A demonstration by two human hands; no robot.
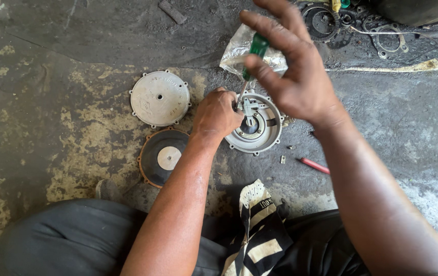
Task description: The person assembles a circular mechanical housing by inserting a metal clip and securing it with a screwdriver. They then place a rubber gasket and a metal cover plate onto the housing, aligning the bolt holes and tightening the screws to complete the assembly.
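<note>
We're down on a rough concrete floor [408, 128], dark grey and grimy, with worn yellowish patches on the left. Legs in dark trousers [60, 235] frame the bottom edge, and a black-and-cream striped cloth [260, 230] lies between them.

Centre stage: a round grey metal housing [257, 125] flat on the floor, open side up, bolt holes around its rim and a small lever and dark opening in its middle. The left hand [218, 113] is curled closed at the housing's left edge, fingers pressed on the inner parts. The right hand [288, 66] hovers above, thumb and fingers pinching the green handle of a screwdriver [252, 59], other fingers spread; the shaft runs down to the housing's middle.

To the left, a round grey cover [159, 98] lies flat, and just below it a black diaphragm [162, 157] with a pale centre disc. A crumpled clear bag [242, 48] sits behind the housing. A red pen [313, 165] and 2 small bits lie to the right. Rings [324, 23] and gaskets clutter the top right.
</note>
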